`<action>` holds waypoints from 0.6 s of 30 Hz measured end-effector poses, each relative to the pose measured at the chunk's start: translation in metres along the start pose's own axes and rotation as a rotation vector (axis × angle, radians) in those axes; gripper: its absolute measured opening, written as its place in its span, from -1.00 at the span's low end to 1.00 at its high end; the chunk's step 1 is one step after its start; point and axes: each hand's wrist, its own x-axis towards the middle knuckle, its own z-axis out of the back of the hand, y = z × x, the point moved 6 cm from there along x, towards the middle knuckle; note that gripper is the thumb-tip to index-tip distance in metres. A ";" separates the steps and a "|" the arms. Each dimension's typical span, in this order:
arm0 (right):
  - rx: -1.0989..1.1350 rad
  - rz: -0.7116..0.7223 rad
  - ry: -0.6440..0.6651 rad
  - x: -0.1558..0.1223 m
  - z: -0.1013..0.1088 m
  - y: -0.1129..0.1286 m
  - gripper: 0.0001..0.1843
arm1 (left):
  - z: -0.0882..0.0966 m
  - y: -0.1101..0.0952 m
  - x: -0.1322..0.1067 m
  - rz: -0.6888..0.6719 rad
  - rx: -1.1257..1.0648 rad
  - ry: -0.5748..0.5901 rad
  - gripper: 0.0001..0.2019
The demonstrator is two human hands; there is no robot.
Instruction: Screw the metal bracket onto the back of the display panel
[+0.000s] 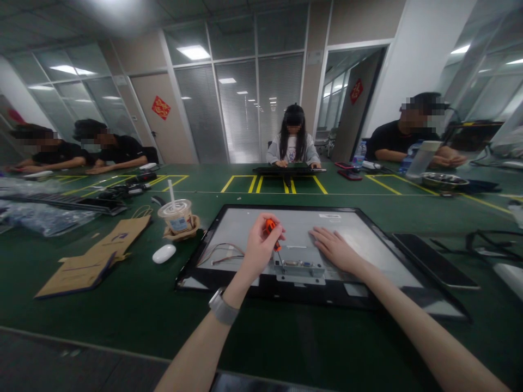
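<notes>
A flat monitor panel (229, 218) with a black frame and grey metal back lies face down on the green table. My left hand (263, 242), a watch on its wrist, is closed around an orange and black screwdriver (271, 226). Its shaft points down at the metal bracket (300, 269) with ports, near the panel's front edge. Whether the tip sits in a screw is too small to tell. My right hand (333, 247) rests flat on the panel's back, fingers spread. Loose thin wires (223, 253) lie on the panel left of the bracket.
Left of the panel are a drink cup (177, 218) in a carrier, a white mouse (164, 253) and brown paper bags (93, 261). A black phone (433, 260) and cables (490, 242) lie to the right. A person (292, 139) sits opposite; several others sit around.
</notes>
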 end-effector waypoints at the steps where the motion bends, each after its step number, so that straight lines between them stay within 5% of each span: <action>1: 0.000 0.001 -0.002 0.000 0.000 0.000 -0.40 | 0.000 0.000 0.000 0.003 0.002 0.003 -0.86; 18: -0.004 0.001 -0.020 0.001 -0.003 -0.003 -0.41 | -0.002 0.000 -0.001 0.011 0.003 0.007 -0.87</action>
